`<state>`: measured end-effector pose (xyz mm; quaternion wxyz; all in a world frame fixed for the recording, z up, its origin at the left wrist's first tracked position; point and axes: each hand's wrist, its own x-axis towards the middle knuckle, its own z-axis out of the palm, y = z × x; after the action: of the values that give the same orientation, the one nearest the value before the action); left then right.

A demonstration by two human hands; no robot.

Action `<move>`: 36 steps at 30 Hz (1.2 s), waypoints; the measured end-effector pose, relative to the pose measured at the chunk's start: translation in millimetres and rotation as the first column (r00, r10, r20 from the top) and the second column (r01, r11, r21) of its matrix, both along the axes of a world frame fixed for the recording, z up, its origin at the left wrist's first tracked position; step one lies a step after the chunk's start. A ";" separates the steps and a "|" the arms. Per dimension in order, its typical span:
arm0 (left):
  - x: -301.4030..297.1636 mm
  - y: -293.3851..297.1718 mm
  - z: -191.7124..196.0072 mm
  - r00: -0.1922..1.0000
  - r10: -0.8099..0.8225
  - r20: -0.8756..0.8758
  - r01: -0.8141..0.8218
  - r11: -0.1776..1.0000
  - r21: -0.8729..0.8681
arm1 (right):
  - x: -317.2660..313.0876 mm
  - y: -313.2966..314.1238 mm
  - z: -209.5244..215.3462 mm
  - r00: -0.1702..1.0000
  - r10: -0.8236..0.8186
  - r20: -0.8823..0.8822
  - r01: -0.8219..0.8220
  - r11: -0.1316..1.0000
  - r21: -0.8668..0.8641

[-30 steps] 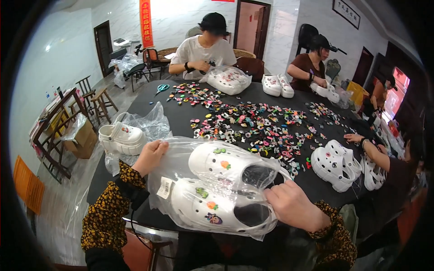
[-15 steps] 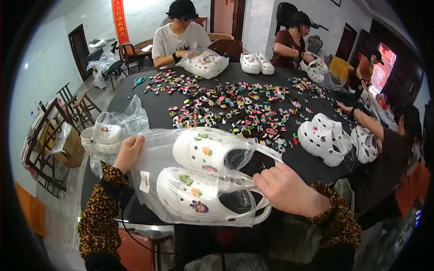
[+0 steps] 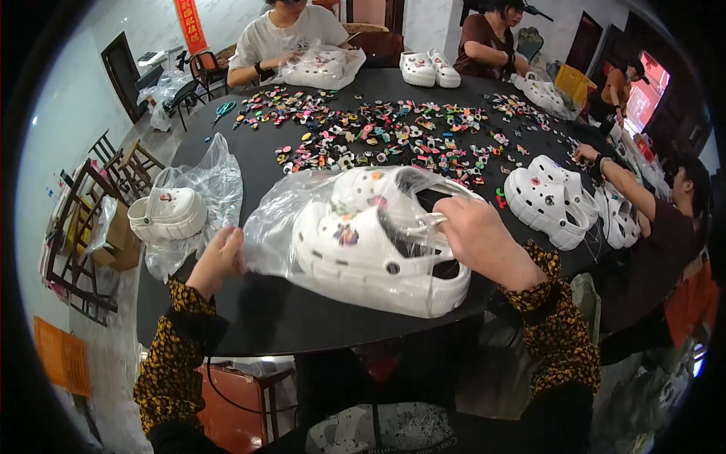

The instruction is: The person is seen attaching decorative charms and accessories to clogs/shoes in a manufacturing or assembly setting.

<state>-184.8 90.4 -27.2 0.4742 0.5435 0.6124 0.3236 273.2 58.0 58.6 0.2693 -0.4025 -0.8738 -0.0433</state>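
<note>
A pair of white clogs (image 3: 355, 246) with colourful charms lies on its side inside a clear plastic bag (image 3: 274, 227), heel ends toward the bag's mouth at the right. My left hand (image 3: 219, 261) pinches the bag's closed end. The fingers of my right hand (image 3: 480, 238) are curled round the heel straps, with bag film close by; whether film is also in the grip I cannot tell. The pair is tilted just above the near part of the black table (image 3: 302, 310). Left of it, another white clog (image 3: 168, 213) rests against a crumpled clear bag (image 3: 215, 185).
Many loose charms (image 3: 378, 140) are spread over the table's middle. Teal scissors (image 3: 224, 111) lie at the far left. More white clogs stand at the right (image 3: 548, 200) and far side (image 3: 429, 69). Co-workers sit across and at the right, one with a bagged pair (image 3: 321, 69).
The bagged clogs have moved away from me and tipped, so their soles' side edges now show. Both hands keep their grip. The view has shifted downward, and the co-worker's hand at right has moved slightly.
</note>
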 end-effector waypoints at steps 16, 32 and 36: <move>15.6 7.0 -5.3 0.833 0.360 0.421 -0.302 0.932 -0.200 | -13.3 -6.0 -17.8 0.992 0.041 0.117 -0.047 0.998 0.048; -46.4 16.7 -4.7 0.837 0.375 0.399 -0.364 0.925 -0.108 | -4.2 -36.3 -4.3 0.949 0.127 0.290 -0.177 0.972 0.154; -51.3 13.5 7.1 0.924 0.308 0.227 -0.284 0.950 -0.133 | 1.4 -38.9 -4.1 0.938 0.085 0.335 -0.176 0.952 0.252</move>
<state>-236.1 103.9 -20.1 0.5178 0.3768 0.6391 0.4259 274.6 19.1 54.5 0.1801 -0.2887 -0.9161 -0.2119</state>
